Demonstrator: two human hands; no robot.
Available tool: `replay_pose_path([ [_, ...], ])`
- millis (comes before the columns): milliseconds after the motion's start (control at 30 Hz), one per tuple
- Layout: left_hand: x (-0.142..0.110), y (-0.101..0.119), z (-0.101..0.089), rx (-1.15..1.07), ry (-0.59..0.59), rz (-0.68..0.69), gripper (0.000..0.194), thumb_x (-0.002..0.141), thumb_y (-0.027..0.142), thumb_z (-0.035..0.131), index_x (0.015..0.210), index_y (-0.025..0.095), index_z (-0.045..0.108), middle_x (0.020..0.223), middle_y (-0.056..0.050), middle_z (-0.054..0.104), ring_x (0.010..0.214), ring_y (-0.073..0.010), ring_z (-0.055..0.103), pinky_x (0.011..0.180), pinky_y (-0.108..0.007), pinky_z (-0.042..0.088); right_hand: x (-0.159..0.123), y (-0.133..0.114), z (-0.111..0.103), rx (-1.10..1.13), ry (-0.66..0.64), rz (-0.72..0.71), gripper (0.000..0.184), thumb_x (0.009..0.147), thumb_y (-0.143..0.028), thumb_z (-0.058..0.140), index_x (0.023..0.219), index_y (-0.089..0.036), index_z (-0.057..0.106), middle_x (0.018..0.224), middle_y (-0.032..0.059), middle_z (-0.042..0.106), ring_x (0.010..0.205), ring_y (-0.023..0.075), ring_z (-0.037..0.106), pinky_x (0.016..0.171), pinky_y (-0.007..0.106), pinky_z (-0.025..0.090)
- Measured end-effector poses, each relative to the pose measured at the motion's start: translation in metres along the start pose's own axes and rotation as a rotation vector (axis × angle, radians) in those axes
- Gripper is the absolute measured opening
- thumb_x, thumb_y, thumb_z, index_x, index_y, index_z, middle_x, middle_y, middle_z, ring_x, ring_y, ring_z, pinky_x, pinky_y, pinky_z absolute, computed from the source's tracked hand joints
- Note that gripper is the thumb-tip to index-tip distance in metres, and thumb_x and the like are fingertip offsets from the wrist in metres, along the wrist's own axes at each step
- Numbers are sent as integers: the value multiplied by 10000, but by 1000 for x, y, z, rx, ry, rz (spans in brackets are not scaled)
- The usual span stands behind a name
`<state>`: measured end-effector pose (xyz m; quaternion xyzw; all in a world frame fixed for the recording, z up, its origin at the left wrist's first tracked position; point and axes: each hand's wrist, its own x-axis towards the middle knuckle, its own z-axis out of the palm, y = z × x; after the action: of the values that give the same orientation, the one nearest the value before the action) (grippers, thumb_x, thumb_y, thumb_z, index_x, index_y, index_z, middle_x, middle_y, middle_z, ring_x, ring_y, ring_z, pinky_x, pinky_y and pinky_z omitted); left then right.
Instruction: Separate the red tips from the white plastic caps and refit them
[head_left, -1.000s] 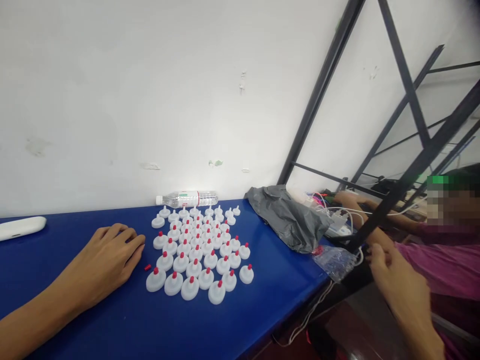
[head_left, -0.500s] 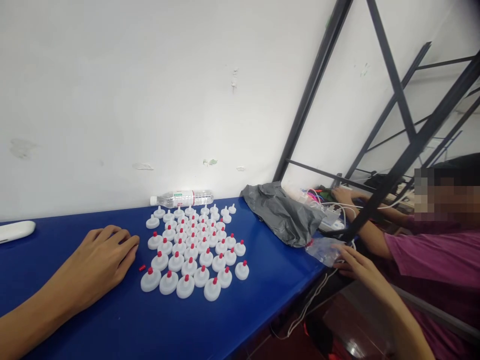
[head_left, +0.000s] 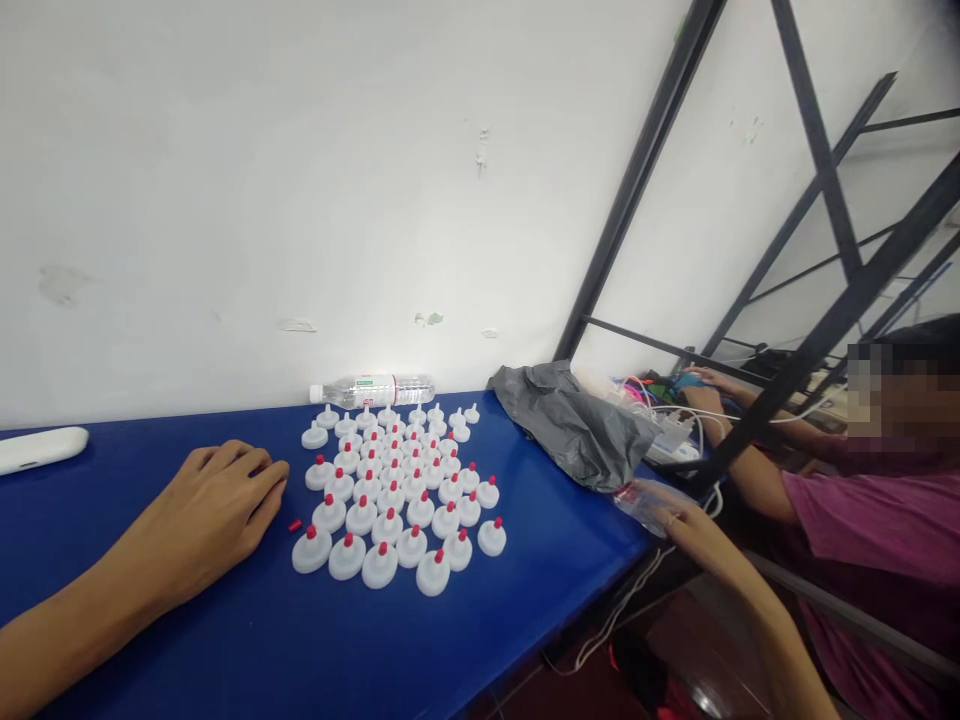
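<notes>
My left hand (head_left: 206,515) rests palm down on the blue table (head_left: 487,620), fingers loosely flat and holding nothing. Just off its fingertips lies a loose small red cap (head_left: 295,525). Beside it stand several rows of white round lids with red tips (head_left: 397,495). My right hand (head_left: 679,522) reaches over the table's right edge, its fingers on a clear plastic bag (head_left: 643,497) with small red pieces inside.
A water bottle (head_left: 373,389) lies along the wall behind the lids. A crumpled grey bag (head_left: 577,425) sits at the right, a white object (head_left: 41,448) at far left. A person in a purple shirt (head_left: 862,520) handles cables (head_left: 675,425) beyond a black metal frame (head_left: 825,330).
My right hand has moved left and up from below the table edge onto the clear plastic bag. My left hand has stayed where it was. The other person's hand shifted among the cables.
</notes>
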<state>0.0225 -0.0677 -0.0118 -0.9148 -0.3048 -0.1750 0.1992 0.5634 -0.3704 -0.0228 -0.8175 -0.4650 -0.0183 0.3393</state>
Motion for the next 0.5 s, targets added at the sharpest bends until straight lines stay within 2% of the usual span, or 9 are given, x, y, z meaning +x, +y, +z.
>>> replay_pose_path([
  [100,0,1,-1,1,-3,-3,369,965,267,375,1001,169,729,991,-126,693,996,-317,562,847,-455,381,0,5,4,101,-63,78,498,803,-561,621,1123,-207,763,1188,104,749,1135,321,680,997,411,515],
  [167,0,1,-2,0,0,-1,361,964,262,381,993,170,729,983,-126,692,989,-316,566,846,-452,379,-1,10,5,73,-29,130,469,770,-588,657,1022,-212,784,1089,96,779,1044,325,710,922,402,541],
  [267,0,1,-2,-6,20,2,361,961,263,381,973,168,729,968,-126,691,970,-317,571,840,-453,378,-1,13,6,-6,32,154,452,727,-619,672,896,-218,795,993,88,794,979,337,718,896,419,528],
  [500,-1,1,-2,-10,10,-5,377,960,264,367,987,162,729,986,-131,695,978,-322,577,837,-454,380,1,4,6,-96,160,178,504,777,-642,559,921,-224,800,982,79,794,929,336,720,821,412,519],
])
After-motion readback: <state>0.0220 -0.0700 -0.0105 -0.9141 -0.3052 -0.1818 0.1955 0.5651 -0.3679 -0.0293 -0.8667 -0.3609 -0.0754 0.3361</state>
